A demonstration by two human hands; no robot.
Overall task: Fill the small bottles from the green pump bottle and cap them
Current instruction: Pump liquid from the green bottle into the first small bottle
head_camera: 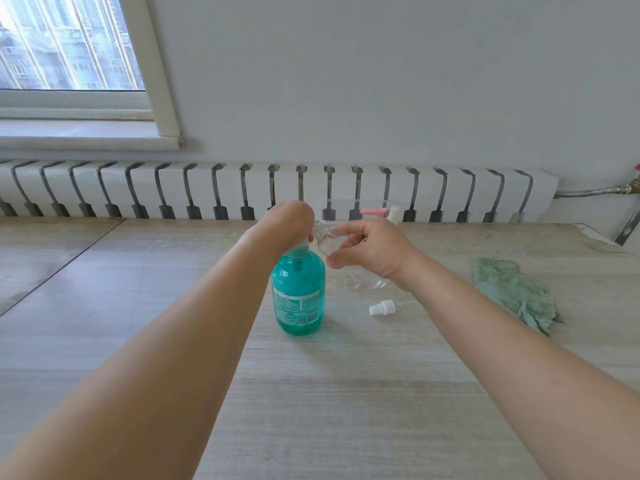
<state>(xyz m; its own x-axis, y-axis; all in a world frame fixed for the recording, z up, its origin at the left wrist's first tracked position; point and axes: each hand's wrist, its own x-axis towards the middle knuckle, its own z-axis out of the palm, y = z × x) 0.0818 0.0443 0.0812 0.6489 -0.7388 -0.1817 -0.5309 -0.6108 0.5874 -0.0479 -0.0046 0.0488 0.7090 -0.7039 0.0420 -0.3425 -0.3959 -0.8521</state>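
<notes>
The left hand [289,220] is pressing on the pump bottle [298,296], its grip hidden; the right hand [370,252] is pinching a small bottle [323,242] at the spout.

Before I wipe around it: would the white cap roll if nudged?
Probably. The cap lies on its side on the smooth table and looks round, small and light, so a nudge would likely send it rolling or skidding.

A pale wooden table [346,393] stands before a white radiator [242,188], under a grey wall [381,81] and a daylight window [65,43].
</notes>
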